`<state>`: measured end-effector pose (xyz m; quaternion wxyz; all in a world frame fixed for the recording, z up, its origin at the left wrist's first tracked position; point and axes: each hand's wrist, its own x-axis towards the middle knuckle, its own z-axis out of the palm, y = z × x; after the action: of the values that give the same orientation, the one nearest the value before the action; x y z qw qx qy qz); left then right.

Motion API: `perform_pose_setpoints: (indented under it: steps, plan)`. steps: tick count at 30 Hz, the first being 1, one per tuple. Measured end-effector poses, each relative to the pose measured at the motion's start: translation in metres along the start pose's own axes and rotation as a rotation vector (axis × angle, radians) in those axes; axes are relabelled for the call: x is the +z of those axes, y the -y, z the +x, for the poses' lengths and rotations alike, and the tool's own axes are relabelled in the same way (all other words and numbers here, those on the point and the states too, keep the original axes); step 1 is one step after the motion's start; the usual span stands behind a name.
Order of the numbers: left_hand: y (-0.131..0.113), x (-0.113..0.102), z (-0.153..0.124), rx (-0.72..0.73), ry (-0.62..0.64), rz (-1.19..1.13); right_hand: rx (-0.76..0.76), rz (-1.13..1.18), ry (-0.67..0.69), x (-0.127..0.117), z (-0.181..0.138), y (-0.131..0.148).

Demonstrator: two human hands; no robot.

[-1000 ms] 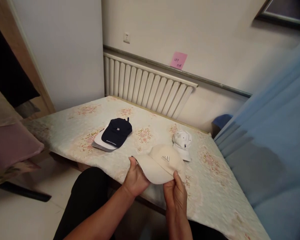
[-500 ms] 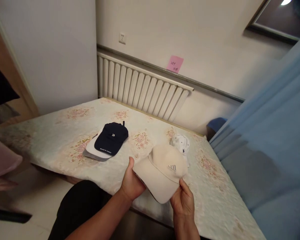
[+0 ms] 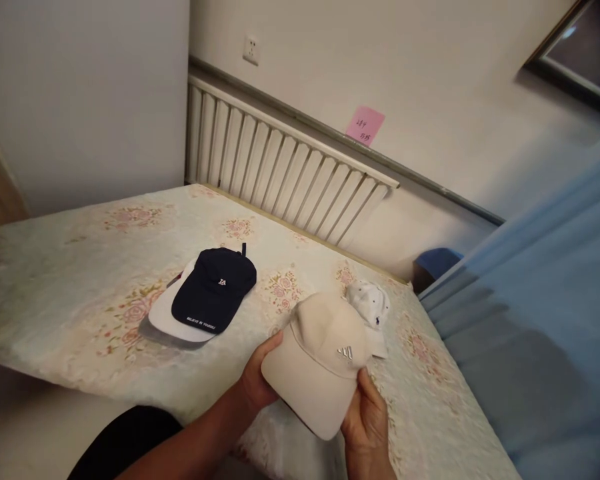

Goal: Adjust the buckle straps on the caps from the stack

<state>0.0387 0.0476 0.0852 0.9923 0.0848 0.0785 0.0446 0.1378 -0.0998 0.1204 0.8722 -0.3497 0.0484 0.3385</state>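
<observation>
Both my hands hold a beige cap [image 3: 316, 363] with a small silver logo, just above the near edge of a floral mattress [image 3: 80, 267]. My left hand [image 3: 256, 378] grips the left side of its brim, thumb on top. My right hand [image 3: 367, 420] grips the brim's right side from below. A navy cap [image 3: 215, 289] lies on a stack of white and grey caps [image 3: 163, 320] to the left. A white cap [image 3: 370, 307] lies just behind the beige one.
A white radiator [image 3: 280, 173] runs along the far wall below a pink sticky note [image 3: 365, 125] and a wall socket [image 3: 251, 49]. A blue curtain [image 3: 540, 320] hangs at the right. My dark trouser leg [image 3: 125, 440] shows at the bottom.
The beige cap has turned in my hands, its brim now pointing down toward me. The view has shifted closer over the mattress; the caps on it have not moved.
</observation>
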Motion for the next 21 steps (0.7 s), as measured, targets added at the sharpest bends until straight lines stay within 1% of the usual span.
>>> perform_pose_setpoints:
  steps: [3, 10, 14, 16, 21]
  plan:
    - [-0.005, -0.008, 0.0, 0.023, 0.03, -0.005, 0.022, -0.043, 0.022, -0.001, 0.006, -0.012]
    - [-0.016, -0.005, -0.009, 0.041, 0.063, 0.028, 0.045, -0.043, 0.01, 0.0, 0.013, -0.025]
    - [-0.022, -0.009, -0.009, 0.011, -0.02, 0.02, 0.05, -0.049, 0.005, -0.005, 0.014, -0.028]
    - [-0.023, -0.011, -0.007, -0.012, -0.04, 0.007, 0.032, -0.057, -0.001, -0.01, 0.014, -0.028]
    - [-0.024, -0.017, -0.002, -0.083, -0.002, -0.007, 0.004, -0.111, 0.002, -0.021, 0.014, -0.027]
